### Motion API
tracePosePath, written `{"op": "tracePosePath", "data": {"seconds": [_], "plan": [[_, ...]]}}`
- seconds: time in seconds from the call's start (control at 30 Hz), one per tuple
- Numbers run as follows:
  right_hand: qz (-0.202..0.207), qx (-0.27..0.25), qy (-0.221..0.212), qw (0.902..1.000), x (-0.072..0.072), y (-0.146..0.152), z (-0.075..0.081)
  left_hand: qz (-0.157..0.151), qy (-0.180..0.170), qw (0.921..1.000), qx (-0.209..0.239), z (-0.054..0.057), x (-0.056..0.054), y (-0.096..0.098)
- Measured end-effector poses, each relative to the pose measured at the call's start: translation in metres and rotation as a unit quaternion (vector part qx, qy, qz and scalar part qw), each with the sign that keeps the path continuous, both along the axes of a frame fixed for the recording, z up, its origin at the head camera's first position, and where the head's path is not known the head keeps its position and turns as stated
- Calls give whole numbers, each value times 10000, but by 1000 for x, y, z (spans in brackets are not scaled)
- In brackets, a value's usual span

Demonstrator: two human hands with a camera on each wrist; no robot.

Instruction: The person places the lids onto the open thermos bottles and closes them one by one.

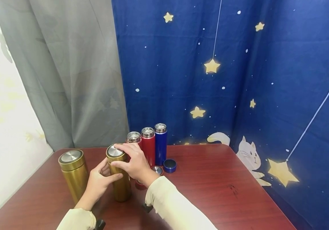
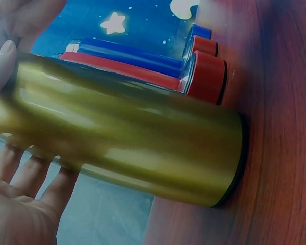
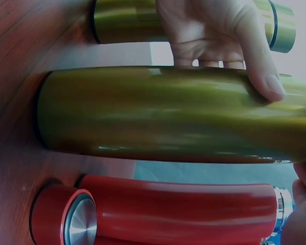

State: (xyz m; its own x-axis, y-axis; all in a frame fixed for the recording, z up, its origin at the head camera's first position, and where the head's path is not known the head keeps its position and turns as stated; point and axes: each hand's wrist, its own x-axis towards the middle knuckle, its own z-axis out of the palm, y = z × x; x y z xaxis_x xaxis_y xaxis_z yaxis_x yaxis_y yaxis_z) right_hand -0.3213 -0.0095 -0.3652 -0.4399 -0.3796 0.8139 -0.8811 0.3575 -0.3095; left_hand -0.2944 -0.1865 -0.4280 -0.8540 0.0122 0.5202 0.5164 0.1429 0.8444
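A gold vacuum flask [image 1: 121, 185] with a silver-topped lid [image 1: 115, 151] stands on the table. My left hand [image 1: 101, 180] holds its body, the thumb lying across the near side and the fingers going behind. Around the lid, the fingers and thumb of my right hand [image 1: 134, 161] grip from the right and above. The left wrist view shows the flask's gold body [image 2: 132, 127], with its dark base on the tabletop. In the right wrist view, the left thumb touches the flask [image 3: 168, 115], while part of the right hand [image 3: 301, 219] appears at the edge.
A second lidded gold flask [image 1: 73, 175] stands to the left. Behind the hands are two lidless red flasks [image 1: 148, 147] and a lidless blue flask [image 1: 160, 145]. A blue lid [image 1: 169, 166] and red lids [image 3: 51, 214] lie on the dark red table [image 1: 204, 185]. Curtains hang behind it.
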Motion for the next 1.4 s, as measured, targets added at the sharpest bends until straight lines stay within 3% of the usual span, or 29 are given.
{"op": "tracePosePath", "data": {"seconds": [0.27,0.63,0.8,1.0,1.1,1.27,1.4], "plan": [[152,370,-292,9988,-3,4,3,-277,-54,9996,-65,0,-3,-3],[600,769,-527,9938,-8,13,11,-1012,-229,9944,-200,4,-9,-13],[500,894,-768,9918,-4,13,11,-955,-195,9951,-180,5,-5,-10],[-351,1163,-563,9910,2,7,13,-824,62,9966,-44,4,-2,-2],[-525,1155,-404,9911,3,6,15,-761,126,9970,-49,4,-2,-1],[-225,1193,-392,9918,3,10,17,-729,103,9972,-136,4,-1,-1],[83,1132,-833,9900,3,13,18,-818,70,9965,-173,5,-1,-3]]}}
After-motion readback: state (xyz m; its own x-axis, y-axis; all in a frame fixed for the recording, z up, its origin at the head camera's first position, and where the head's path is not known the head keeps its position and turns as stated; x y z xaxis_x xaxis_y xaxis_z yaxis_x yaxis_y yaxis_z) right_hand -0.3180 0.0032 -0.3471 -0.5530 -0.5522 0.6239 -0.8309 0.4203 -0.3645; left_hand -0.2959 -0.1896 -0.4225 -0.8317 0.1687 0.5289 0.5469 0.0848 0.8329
